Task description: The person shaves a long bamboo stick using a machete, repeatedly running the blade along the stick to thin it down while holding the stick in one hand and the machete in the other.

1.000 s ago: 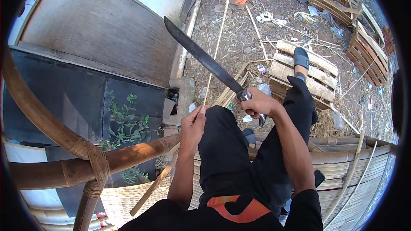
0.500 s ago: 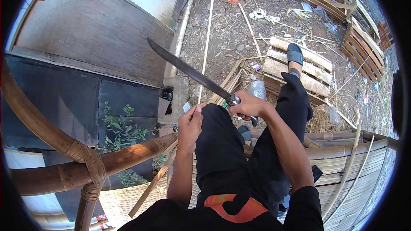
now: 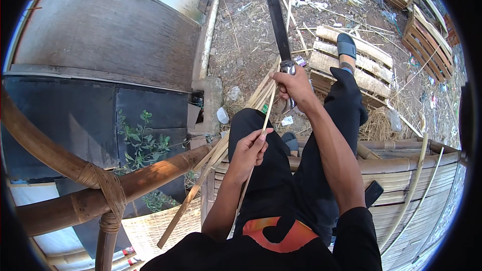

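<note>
My right hand (image 3: 297, 88) is wrapped around the handle of a machete (image 3: 278, 20). Its long dark blade points away from me, toward the top of the view. My left hand (image 3: 250, 153), near my left knee, pinches a thin pale bamboo strip (image 3: 269, 108) between thumb and fingers. The strip runs from beside my hip up past my right hand, where its thumb side lies against or very near it; exact contact is hard to tell. Beyond, the strip continues beside the blade. More split bamboo strips (image 3: 261, 93) lie in a bundle beyond my left knee.
My right foot rests on a slatted wooden crate (image 3: 369, 88). Other crates (image 3: 427, 45) stand at far right. A bamboo rail (image 3: 145, 183) crosses at left, near a leafy plant (image 3: 143, 140). Beside my right hip lies a black phone (image 3: 373, 193) on the bamboo seat (image 3: 391, 185). Litter covers the ground.
The machete has swung from pointing up-left to pointing straight away. My left hand has shifted right and nearer to me. The strip has been drawn back and now passes by my right hand.
</note>
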A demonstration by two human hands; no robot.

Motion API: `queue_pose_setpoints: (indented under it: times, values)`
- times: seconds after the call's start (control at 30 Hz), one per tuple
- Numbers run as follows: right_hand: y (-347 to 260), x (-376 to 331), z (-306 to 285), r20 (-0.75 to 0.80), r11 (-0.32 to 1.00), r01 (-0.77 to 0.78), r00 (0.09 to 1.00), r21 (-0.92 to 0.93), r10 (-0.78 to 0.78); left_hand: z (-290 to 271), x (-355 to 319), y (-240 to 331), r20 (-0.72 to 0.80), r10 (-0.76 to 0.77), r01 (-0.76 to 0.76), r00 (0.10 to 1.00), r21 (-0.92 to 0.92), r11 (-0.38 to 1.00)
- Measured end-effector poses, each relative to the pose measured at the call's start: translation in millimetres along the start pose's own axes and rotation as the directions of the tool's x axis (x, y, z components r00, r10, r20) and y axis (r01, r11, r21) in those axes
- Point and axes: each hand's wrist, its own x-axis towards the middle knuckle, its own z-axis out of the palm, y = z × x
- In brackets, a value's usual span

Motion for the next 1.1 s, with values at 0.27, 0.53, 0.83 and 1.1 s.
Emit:
queue_pose_setpoints:
  times: [0.27, 0.53, 0.83, 1.1]
  values:
    - [-30.2, -0.3, -16.7, -0.083, 0.996, 0.092, 0.992, 0.004, -0.092, -34.0, -45.9, -36.6, -0.033, 0.032, -0.016, 0.999, 0.400, 0.916]
    - [-18.8, -3.2, -16.0, -0.096, 0.999, 0.046, 0.994, -0.004, -0.046, -65.3, -67.6, -52.1, -0.133, 0.068, -0.012, 0.989, 0.378, 0.926]
    - [-8.0, -22.8, -3.9, 0.129, 0.978, -0.032, 0.990, -0.208, 0.060, -41.2, -57.9, -40.5, -0.085, -0.038, 0.051, 0.996, 0.158, 0.986]
    - [-9.0, -28.1, 5.6, 0.250, 0.961, -0.037, 0.962, -0.274, 0.108, -20.0, -31.7, -23.1, -0.129, 0.031, -0.013, 0.991, 0.137, 0.991]
